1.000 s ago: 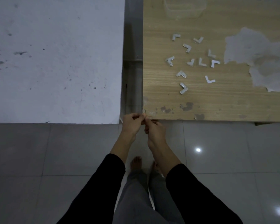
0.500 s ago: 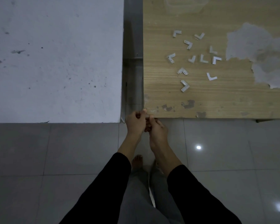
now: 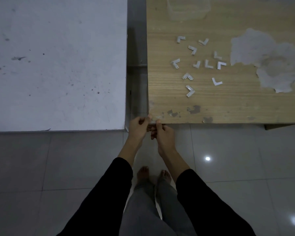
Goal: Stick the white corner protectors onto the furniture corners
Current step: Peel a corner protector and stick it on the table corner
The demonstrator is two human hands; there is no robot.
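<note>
Both my hands meet at the near left corner of the wooden table (image 3: 228, 106). My left hand (image 3: 140, 127) and my right hand (image 3: 163, 133) pinch a small white corner protector (image 3: 152, 122) between their fingertips, right against that corner. Its shape is mostly hidden by my fingers. Several loose white L-shaped corner protectors (image 3: 190, 91) lie scattered on the tabletop further back.
A white table (image 3: 58, 65) stands to the left, with a narrow gap (image 3: 137, 82) between it and the wooden one. A clear plastic container (image 3: 188, 8) sits at the far edge. Peeled grey patches (image 3: 271, 60) mark the wood at right. Grey tiled floor lies below.
My hands have stayed at the table's corner, shifting slightly up against it. The camera view has drifted a little.
</note>
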